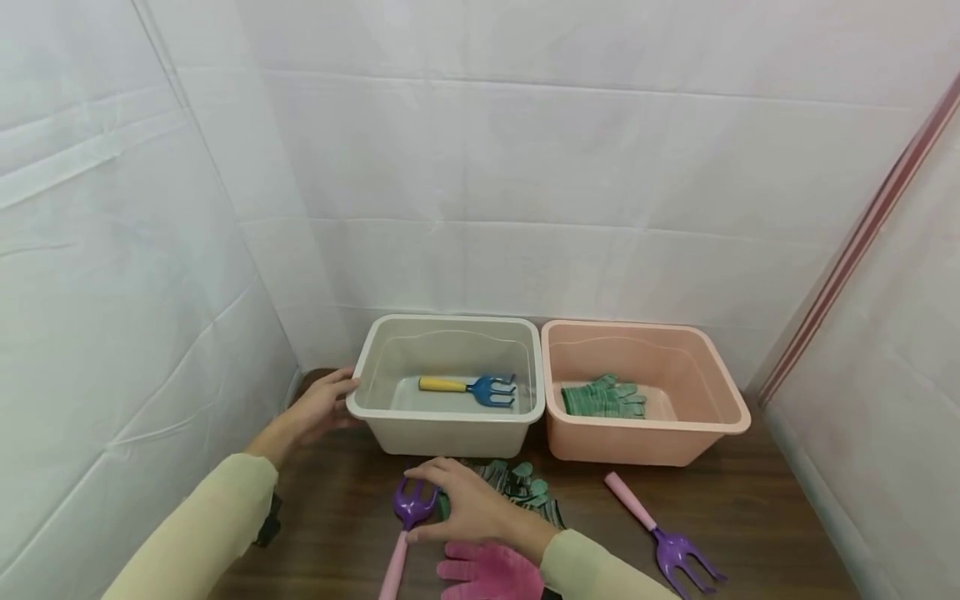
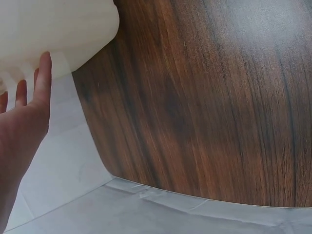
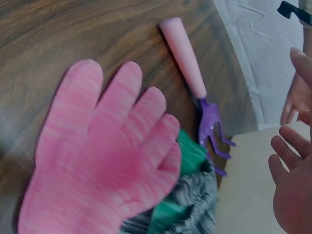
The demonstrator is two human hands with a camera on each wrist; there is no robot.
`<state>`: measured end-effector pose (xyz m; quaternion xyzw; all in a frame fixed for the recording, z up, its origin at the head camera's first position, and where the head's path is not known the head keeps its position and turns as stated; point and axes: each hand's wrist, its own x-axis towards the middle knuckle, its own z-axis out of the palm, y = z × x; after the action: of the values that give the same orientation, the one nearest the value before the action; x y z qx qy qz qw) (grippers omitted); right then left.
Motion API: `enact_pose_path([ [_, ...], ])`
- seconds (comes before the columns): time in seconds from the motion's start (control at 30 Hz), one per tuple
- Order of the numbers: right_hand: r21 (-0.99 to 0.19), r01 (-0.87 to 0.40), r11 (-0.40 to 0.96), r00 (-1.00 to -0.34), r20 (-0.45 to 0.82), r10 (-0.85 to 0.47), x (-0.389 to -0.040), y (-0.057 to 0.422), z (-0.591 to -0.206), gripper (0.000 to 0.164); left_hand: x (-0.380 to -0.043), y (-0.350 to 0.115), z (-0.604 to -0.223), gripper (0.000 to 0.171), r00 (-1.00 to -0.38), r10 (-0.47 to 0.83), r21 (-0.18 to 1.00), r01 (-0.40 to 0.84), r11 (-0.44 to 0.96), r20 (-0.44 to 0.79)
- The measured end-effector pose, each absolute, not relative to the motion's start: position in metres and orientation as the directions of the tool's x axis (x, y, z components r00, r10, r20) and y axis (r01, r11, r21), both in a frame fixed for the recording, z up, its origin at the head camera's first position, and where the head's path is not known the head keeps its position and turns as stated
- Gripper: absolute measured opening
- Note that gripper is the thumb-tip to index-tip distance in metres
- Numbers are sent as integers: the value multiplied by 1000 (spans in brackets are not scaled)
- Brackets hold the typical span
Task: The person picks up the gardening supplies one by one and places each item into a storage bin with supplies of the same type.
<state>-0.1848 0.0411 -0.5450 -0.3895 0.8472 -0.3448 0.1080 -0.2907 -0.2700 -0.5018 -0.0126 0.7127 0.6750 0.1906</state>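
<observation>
Right grip (image 1: 475,503): nothing held, fingers loosely bent, over the near purple fork (image 1: 400,547) and striped gloves (image 1: 522,482). Left grip (image 1: 322,407): fingers laid against the left side of the grey bin (image 1: 450,415), not clenched; good for steadying it. Near fork lies on the tabletop (image 1: 315,508) in front of that bin, tines toward it, pink handle toward the person. If lifting it, best pinch the handle near the neck, clear of gloves; tines could snag the knit. Pink glove (image 1: 495,575) sits just right of the handle. Blue fork (image 1: 442,384) inside the grey bin; second purple fork (image 1: 633,502) well right.
</observation>
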Motion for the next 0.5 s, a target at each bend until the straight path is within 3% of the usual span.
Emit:
enact_pose_path([
  [0.27,-631,-614,474,-663,86,-744,-182,26,-566,71,-290,-271,-499,60,-928,266,965,-246,90,-262],
  [0.5,-548,-701,457,-597,99,-796,-178,14,-582,60,-289,-274,-499,60,-926,273,965,-254,66,-262],
])
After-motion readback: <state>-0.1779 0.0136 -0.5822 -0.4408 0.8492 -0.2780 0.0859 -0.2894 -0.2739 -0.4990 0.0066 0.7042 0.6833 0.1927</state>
